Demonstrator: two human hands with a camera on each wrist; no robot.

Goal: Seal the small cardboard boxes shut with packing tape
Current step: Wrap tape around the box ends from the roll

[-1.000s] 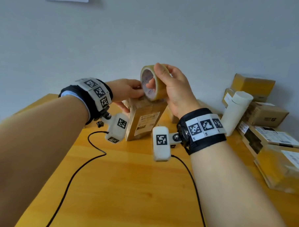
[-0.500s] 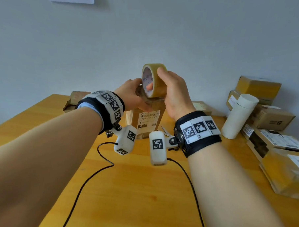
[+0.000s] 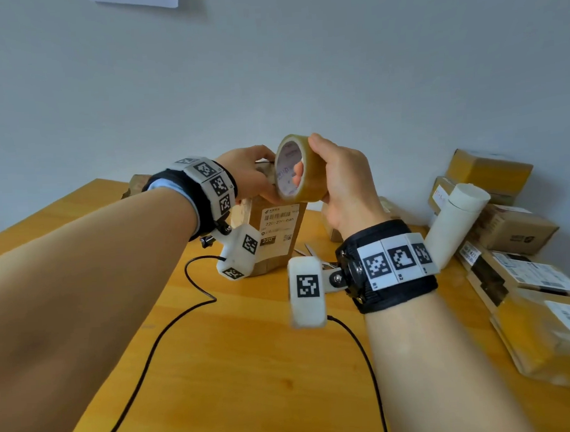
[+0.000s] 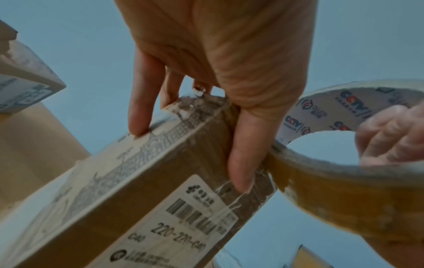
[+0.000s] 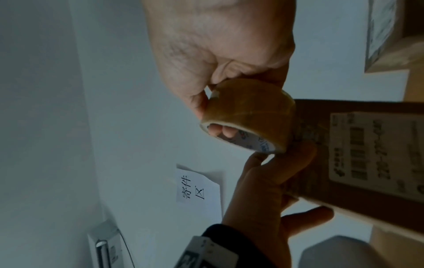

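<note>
Two hands meet at the top of one small cardboard box (image 3: 271,236), which stands on end on the wooden table (image 3: 251,364). The left hand (image 3: 247,178) grips the box's upper end, its thumb (image 4: 243,163) pressed flat along the taped edge and the other fingers (image 4: 140,101) curled over the far side, as the left wrist view shows. The right hand (image 3: 344,187) holds the roll of packing tape (image 3: 299,169) just beside that same end: fingers (image 5: 220,131) hooked through the core, thumb (image 5: 197,101) on the brown outer winding. The roll touches the top corner of the box, and a shipping label (image 3: 277,226) faces the person.

Scissors (image 3: 306,249) lie on the table behind the right wrist, mostly hidden. To the right, well apart from the held box, a white tube (image 3: 454,224) leans among a pile of other cardboard boxes (image 3: 513,232). More boxes sit behind the hands, against the wall. A paper notice (image 5: 197,188) is stuck on the wall, and black cables (image 3: 170,322) trail across the tabletop from both wrist units
</note>
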